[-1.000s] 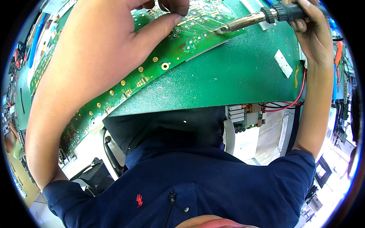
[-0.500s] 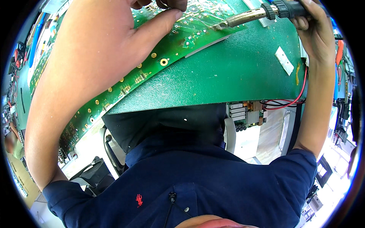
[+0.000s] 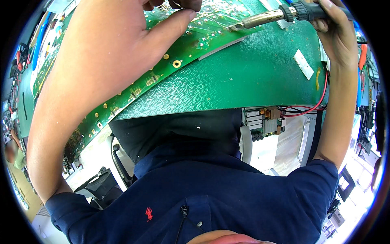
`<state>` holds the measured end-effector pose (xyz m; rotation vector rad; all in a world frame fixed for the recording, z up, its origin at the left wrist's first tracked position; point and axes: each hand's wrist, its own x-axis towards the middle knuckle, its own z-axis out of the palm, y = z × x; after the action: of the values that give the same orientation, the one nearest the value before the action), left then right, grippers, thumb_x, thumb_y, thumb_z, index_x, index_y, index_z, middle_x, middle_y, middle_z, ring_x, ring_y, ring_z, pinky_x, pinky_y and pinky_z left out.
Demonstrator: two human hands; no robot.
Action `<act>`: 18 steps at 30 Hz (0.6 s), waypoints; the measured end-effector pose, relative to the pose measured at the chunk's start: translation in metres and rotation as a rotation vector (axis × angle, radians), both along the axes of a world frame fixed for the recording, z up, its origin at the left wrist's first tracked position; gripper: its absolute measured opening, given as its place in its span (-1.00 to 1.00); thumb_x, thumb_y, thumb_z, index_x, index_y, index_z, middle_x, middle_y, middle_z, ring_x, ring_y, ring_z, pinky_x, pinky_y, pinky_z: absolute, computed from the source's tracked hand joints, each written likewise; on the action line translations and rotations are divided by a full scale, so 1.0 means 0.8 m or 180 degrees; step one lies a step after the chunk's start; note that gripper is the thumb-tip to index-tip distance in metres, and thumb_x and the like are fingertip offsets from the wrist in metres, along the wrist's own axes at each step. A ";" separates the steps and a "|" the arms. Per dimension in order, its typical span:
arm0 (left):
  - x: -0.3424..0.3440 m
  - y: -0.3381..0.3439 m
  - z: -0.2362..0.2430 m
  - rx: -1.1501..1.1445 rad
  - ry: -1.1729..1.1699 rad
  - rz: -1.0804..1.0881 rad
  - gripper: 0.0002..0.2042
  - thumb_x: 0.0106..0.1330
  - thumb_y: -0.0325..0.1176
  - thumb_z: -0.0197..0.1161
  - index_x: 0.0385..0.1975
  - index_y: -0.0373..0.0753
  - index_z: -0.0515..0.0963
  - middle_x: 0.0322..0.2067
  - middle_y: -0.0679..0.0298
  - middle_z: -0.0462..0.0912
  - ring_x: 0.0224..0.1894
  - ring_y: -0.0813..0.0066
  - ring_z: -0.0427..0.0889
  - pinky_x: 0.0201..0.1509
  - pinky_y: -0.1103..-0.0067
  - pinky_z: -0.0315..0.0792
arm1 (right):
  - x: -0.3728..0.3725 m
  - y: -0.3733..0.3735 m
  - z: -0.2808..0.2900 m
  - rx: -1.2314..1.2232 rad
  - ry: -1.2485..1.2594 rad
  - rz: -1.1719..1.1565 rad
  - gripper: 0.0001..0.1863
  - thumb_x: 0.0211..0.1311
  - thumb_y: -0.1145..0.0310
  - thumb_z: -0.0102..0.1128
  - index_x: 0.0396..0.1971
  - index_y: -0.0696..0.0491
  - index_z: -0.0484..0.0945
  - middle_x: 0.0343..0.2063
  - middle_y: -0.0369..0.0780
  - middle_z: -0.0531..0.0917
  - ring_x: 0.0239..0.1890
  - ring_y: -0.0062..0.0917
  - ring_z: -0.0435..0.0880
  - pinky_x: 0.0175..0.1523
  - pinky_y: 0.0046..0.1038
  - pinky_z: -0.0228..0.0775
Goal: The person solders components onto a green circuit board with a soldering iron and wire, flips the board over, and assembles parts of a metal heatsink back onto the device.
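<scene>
A green circuit board [image 3: 193, 51] lies diagonally over the green mat [image 3: 227, 85]. My left hand [image 3: 134, 32] reaches over the board, its fingers closed on a thin silvery solder wire [image 3: 213, 21] that runs to the board. My right hand [image 3: 333, 32] grips the dark handle of a soldering iron [image 3: 264, 18], whose tip meets the board beside the wire's end. Whether solder is melted there is too small to tell. The tips of some left fingers are cut off at the top edge.
A white strip [image 3: 303, 64] lies on the mat's right. Below its front edge are another board [image 3: 262, 124] and red and black wires [image 3: 310, 112]. Tools line both rims, such as an orange-handled one [image 3: 362, 55]. A person in green [image 3: 18, 158] is at the far left.
The iron and my right hand have shifted slightly right and up, then held nearly still. My left hand moved very little; its grip on the wire is unchanged.
</scene>
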<state>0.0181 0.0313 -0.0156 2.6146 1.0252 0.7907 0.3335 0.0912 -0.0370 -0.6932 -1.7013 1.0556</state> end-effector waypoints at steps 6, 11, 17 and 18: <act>0.000 0.002 -0.003 0.0015 -0.0083 -0.0028 -0.91 0.10 -0.61 0.32 -0.40 -0.35 0.59 -0.43 0.15 0.61 -0.37 0.27 0.63 -0.30 0.49 0.48 | -0.004 -0.003 0.002 0.0068 -0.0014 0.0050 -0.76 0.29 0.24 0.26 -0.34 0.12 0.51 -0.58 -0.26 0.59 -0.70 -0.74 0.42 -0.53 -0.70 0.30; 0.004 0.010 -0.001 -0.0246 -0.0175 -0.0119 -0.91 0.11 -0.61 0.32 -0.39 -0.34 0.60 -0.43 0.14 0.61 -0.36 0.26 0.64 -0.29 0.48 0.49 | -0.006 -0.004 0.003 0.0054 -0.0033 0.0061 -0.77 0.30 0.25 0.26 -0.33 0.12 0.52 -0.58 -0.25 0.60 -0.70 -0.74 0.43 -0.53 -0.70 0.31; 0.001 -0.002 0.001 0.0138 -0.0017 -0.0075 -0.91 0.13 -0.59 0.32 -0.37 -0.33 0.61 -0.43 0.14 0.62 -0.33 0.24 0.64 -0.27 0.45 0.49 | -0.005 -0.003 0.003 0.0055 -0.0020 0.0070 -0.77 0.31 0.26 0.25 -0.33 0.13 0.52 -0.57 -0.24 0.61 -0.69 -0.74 0.44 -0.53 -0.71 0.32; 0.001 -0.003 0.001 0.0128 0.0003 -0.0058 -0.91 0.14 -0.59 0.32 -0.37 -0.33 0.61 -0.43 0.14 0.62 -0.33 0.24 0.64 -0.27 0.45 0.49 | -0.006 -0.003 0.003 0.0092 -0.0023 0.0062 -0.77 0.31 0.26 0.25 -0.33 0.13 0.52 -0.56 -0.23 0.61 -0.69 -0.74 0.44 -0.53 -0.71 0.32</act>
<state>0.0187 0.0292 -0.0144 2.6543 0.9945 0.8144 0.3291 0.0887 -0.0343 -0.6641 -1.7294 1.0412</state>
